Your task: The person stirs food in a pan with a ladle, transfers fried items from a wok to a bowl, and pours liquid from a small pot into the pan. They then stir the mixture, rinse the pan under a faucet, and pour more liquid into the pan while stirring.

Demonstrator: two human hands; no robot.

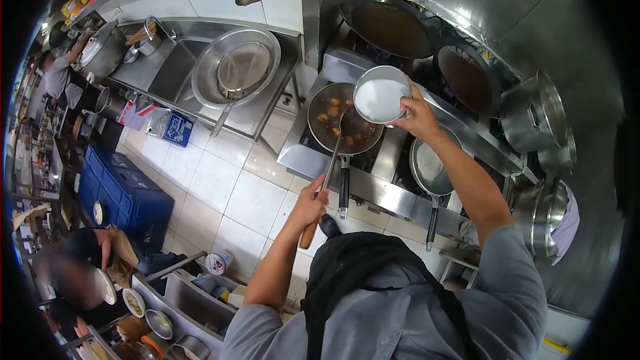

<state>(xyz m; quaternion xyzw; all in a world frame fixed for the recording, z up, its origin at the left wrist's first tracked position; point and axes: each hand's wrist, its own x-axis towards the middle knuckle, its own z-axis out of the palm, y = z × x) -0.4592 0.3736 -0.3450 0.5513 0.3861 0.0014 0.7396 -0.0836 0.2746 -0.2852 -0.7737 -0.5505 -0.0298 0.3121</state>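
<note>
My left hand is wrapped round the wooden-handled ladle, whose head dips into the brown sauce and chunks in the frying pan. My right hand grips the rim of a metal bowl with white contents, held tilted over the right side of that pan. The pan stands on the stove, its black handle pointing toward me. To the right, under my right forearm, a second pan holds something whitish.
Two dark woks sit behind, with steel pots at the right. A sink counter bears a large basin and strainer. Blue crates stand at left. One person is at lower left, another at upper left.
</note>
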